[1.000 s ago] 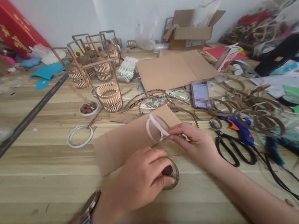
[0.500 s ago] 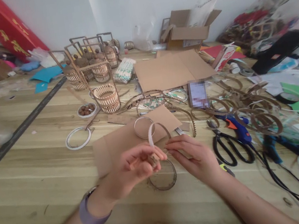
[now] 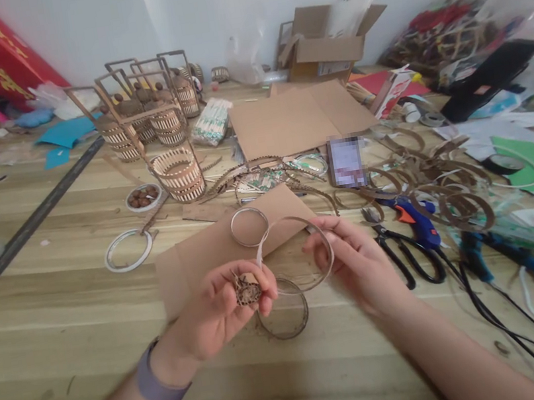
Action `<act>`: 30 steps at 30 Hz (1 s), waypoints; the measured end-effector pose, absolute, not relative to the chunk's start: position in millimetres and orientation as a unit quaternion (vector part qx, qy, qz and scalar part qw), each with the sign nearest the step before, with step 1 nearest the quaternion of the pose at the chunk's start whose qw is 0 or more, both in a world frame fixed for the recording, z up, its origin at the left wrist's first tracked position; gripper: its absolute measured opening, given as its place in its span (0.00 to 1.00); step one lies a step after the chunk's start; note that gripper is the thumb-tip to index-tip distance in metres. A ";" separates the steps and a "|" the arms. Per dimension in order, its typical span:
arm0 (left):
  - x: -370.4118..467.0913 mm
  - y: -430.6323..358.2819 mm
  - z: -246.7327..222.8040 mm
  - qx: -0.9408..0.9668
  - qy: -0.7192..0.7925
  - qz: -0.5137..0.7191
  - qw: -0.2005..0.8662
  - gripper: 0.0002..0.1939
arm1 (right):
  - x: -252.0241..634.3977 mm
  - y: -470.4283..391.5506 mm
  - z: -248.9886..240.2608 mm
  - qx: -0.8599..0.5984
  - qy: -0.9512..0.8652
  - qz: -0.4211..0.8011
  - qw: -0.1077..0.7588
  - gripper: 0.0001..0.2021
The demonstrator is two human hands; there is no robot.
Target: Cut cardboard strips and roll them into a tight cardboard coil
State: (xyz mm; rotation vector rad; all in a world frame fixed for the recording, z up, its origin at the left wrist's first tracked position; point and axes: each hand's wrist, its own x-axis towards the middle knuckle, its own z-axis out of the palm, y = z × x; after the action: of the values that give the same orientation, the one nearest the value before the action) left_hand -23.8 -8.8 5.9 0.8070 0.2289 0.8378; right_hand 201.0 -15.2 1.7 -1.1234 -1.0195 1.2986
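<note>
My left hand (image 3: 228, 309) is closed around a small brown roll (image 3: 247, 290) with a rough, dark-flecked end, and its fingertips also meet the left side of a thin hoop (image 3: 331, 254). A pale strip (image 3: 259, 252) shows on the hoop just above those fingers. Thumb and fingers of my right hand (image 3: 356, 257) grip the hoop's right side. Below the hands another brown ring (image 3: 287, 336) lies on the table, partly hidden by my left fingers. A smaller ring (image 3: 233, 235) rests on a cardboard sheet (image 3: 190, 258) just beyond them.
Large scissors (image 3: 405, 253), a blue glue gun (image 3: 418, 224) and cables stand to the right, beside a heap of curved brown strips (image 3: 463, 204). Handled woven baskets (image 3: 178, 180), a bowl of brown beads (image 3: 143, 197) and a white ring (image 3: 129, 251) are at left.
My right hand has moved right and turned, and the hoop has swung toward me to face the camera. The left hand has tilted, showing the roll's end. The view has shifted slightly.
</note>
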 end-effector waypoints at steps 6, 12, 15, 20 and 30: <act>-23.8 -6.6 7.4 0.389 0.164 0.377 0.824 0.17 | 202.4 -15.6 9.3 -0.435 -0.410 0.639 0.484 0.21; -30.3 5.4 4.4 0.489 0.416 0.448 0.622 0.15 | 205.3 -11.9 0.6 -0.484 -0.497 0.649 0.312 0.15; -32.7 11.5 1.7 0.483 0.478 0.480 0.554 0.16 | 202.9 -12.3 -4.6 -0.489 -0.591 0.605 0.212 0.13; -29.9 12.6 3.8 0.477 0.484 0.474 0.560 0.21 | 197.7 -3.2 -5.4 -0.504 -0.799 0.260 0.198 0.09; -29.6 10.3 5.3 0.560 0.485 0.441 0.506 0.20 | 165.9 44.1 -14.6 -0.458 -0.864 0.116 0.177 0.08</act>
State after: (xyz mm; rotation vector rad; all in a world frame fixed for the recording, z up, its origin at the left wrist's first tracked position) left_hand -29.6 10.3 5.3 1.3505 1.1700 1.0644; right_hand 165.9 44.1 -14.6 -1.2952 -2.4440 0.3285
